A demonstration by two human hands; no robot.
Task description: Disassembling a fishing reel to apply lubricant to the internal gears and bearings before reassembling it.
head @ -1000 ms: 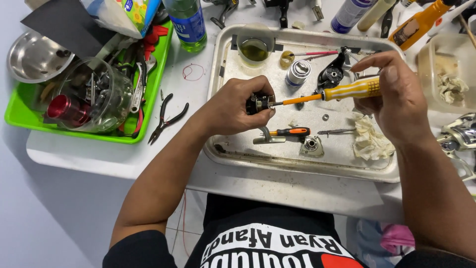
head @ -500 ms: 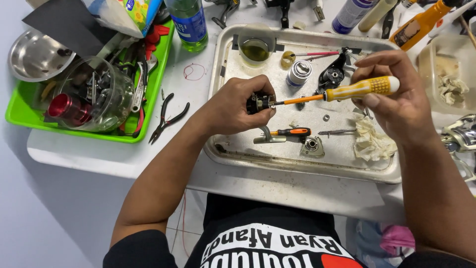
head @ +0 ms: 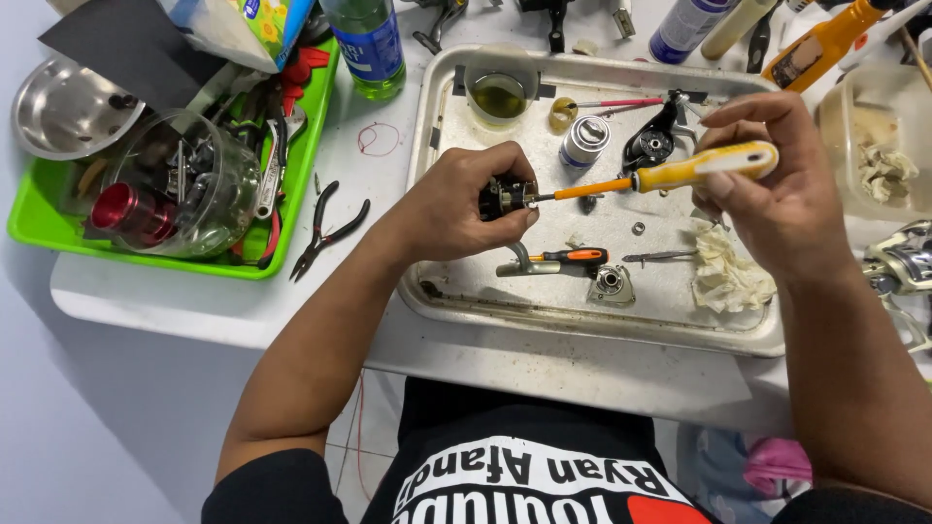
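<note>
Fingers point(head: 456, 184) of my left hand point(head: 461, 209) curl tight around a small dark mechanical part point(head: 505, 197), gripping it just above the metal tray point(head: 437, 116); the fingers point(head: 738, 126) of my right hand point(head: 777, 194) pinch the yellow handle of a screwdriver point(head: 670, 175), whose orange shaft runs leftward until its tip meets the part. Both hands hover over the tray, not resting on it.

My white surface point(head: 194, 301) carries everything. On it, the tray takes up the middle, its floor smeared and greasy. To the left sits a green tray point(head: 58, 238) crowded with tools, with a clear plastic jar point(head: 184, 184) lying on its side inside and a red cylinder point(head: 126, 209) showing through its wall. A steel bowl point(head: 63, 107) rests at the green tray's far corner. A green bottle point(head: 369, 44) stands between the two trays, further back.

Inside the metal tray, a crumpled rag point(head: 728, 272) lies near my right wrist. A cup of yellowish liquid point(head: 499, 92) stands at the back edge, a small metal can point(head: 584, 141) just beside it. A black reel side plate point(head: 655, 141) lies behind the screwdriver. A second screwdriver with an orange-and-black handle point(head: 568, 257) lies under my hands, and a small round metal piece point(head: 610, 281) sits close to it.

Black pliers point(head: 325, 228) lie on the surface between the trays, handles spread.
</note>
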